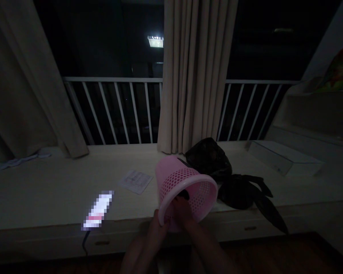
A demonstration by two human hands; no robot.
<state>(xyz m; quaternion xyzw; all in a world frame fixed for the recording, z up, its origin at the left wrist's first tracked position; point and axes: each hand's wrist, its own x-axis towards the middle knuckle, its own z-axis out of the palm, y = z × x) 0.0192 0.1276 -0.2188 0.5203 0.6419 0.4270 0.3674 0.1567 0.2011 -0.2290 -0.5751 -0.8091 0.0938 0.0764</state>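
A pink plastic wastebasket point(171, 171) with a perforated band lies tilted, its mouth facing me. My left hand point(160, 221) is closed on the rim at the lower left. My right hand point(183, 208) reaches inside the basket, near a small black thing point(184, 195) that I cannot make out. Shadow hides the fingers of that hand. Just behind and to the right of the basket sit a bulky black plastic bag point(210, 158) and a second black plastic bag point(240, 192) with long loose ends.
A printed paper sheet point(135, 181) and a glowing phone-like screen point(98, 210) with a cable are on the pale ledge point(60, 190), left of the basket. A clear box point(286, 158) stands at the right. Behind are curtains point(197, 76) and a white railing point(114, 80). The room is dark.
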